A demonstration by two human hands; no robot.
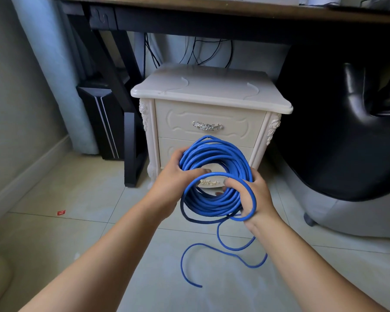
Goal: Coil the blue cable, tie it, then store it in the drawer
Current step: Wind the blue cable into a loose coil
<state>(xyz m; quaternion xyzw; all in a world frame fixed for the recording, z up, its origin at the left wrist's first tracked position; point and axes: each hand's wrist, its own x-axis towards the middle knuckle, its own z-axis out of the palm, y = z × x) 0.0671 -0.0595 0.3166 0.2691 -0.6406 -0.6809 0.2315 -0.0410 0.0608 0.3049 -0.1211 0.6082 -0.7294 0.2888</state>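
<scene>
The blue cable (214,154) is wound into a thick coil held in the air in front of a cream nightstand (209,93). My left hand (173,179) grips the coil's left side, fingers through the middle. My right hand (256,194) grips the lower right side, with a loose loop lying over its fingers. A free tail of cable hangs down and curls on the tiled floor, ending near the bottom centre. The top drawer (178,124) with its silver handle (207,126) is closed. The lower drawer is partly hidden behind the coil.
A dark desk (212,12) spans above the nightstand, with black wires hanging behind. A black desk leg (131,149) and a dark tower case (104,122) stand to the left. A black chair (347,131) fills the right. A small red scrap (61,212) lies on the floor.
</scene>
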